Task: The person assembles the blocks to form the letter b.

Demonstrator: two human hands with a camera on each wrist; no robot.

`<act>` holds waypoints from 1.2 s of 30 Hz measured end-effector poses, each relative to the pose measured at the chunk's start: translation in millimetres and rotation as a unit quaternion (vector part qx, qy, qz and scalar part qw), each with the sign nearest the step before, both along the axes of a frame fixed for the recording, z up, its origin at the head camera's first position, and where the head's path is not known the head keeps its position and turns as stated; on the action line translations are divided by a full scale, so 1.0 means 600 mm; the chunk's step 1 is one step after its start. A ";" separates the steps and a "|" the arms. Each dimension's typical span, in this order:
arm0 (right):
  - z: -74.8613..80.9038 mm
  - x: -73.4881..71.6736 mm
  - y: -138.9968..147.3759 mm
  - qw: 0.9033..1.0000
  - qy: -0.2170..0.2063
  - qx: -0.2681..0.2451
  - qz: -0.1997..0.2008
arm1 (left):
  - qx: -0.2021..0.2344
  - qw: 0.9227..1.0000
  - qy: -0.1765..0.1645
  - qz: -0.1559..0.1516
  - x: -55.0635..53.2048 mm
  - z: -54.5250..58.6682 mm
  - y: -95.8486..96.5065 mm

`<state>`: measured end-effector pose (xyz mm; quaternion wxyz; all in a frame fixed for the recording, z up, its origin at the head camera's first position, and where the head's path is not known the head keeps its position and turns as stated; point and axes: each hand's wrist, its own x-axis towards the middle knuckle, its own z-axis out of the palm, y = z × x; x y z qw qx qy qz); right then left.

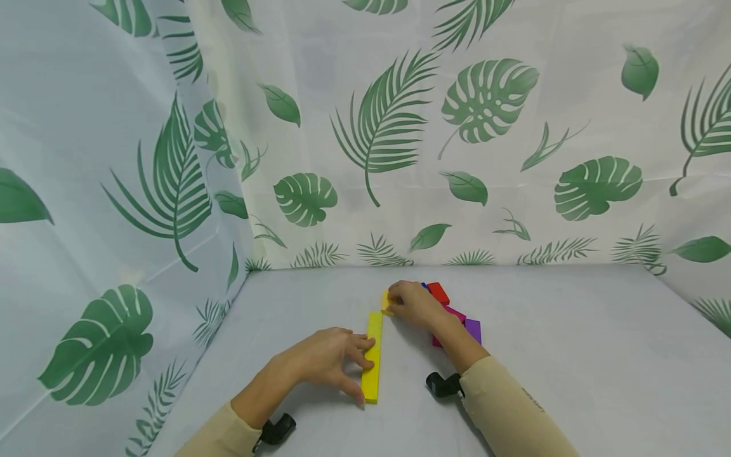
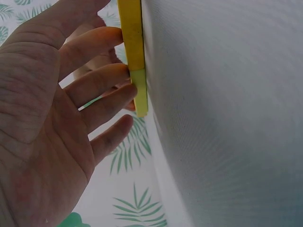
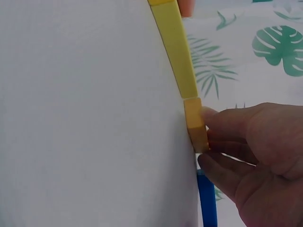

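Two long yellow blocks, a far one and a near one, lie end to end on the table. My left hand is at their left side, fingers spread and loosely bent, fingertips right at the edge of the blocks; its thumb points toward the near end. In the left wrist view the fingers reach to the yellow row. Beyond the far end, my right hand pinches a short yellow block. That block meets the end of the pale yellow block in the right wrist view.
Behind and right of my right hand lie a red block, a purple block and magenta pieces, partly hidden by the forearm. A blue block lies just past the pinching fingers. Leaf-patterned curtain borders the white table.
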<state>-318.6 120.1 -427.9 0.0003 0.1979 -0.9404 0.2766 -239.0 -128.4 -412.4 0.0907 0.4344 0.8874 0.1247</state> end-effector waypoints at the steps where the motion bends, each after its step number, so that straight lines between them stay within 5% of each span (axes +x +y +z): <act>1: -0.001 0.000 0.000 1.000 0.000 -0.006 0.004 | 0.001 1.000 0.000 0.000 0.000 0.000 0.000; 10: -0.008 0.001 -0.008 0.998 -0.005 -0.051 0.028 | 0.001 1.000 -0.003 -0.002 0.000 0.000 0.000; 36: -0.019 -0.003 -0.018 0.997 -0.014 -0.073 0.026 | 0.000 1.000 -0.009 -0.002 0.000 0.001 0.002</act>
